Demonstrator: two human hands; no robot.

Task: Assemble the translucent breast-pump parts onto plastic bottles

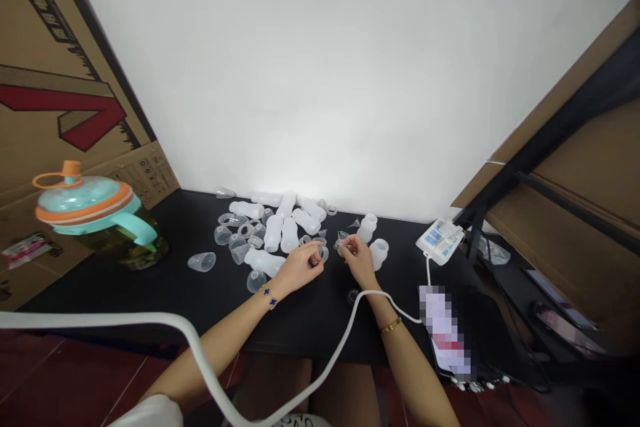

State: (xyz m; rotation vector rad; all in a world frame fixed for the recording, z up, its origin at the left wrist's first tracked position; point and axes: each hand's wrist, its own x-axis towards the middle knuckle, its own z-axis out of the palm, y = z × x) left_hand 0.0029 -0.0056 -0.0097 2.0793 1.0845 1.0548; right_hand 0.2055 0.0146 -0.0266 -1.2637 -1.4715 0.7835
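Observation:
My left hand pinches a translucent ring between thumb and fingers, just above the black table. Close by on the right, the fingers of my right hand are closed on a clear bottle nipple, partly hidden by the fingertips. Two white bottles stand upright beside my right hand, with a loose clear nipple near them. To the left lies a heap of white bottles, clear domed caps and rings. A single clear cap lies apart from the heap.
A large teal-lidded jug with an orange rim stands at the left by a cardboard box. At the right are a white power strip and a phone. A white cable crosses in front of my arms.

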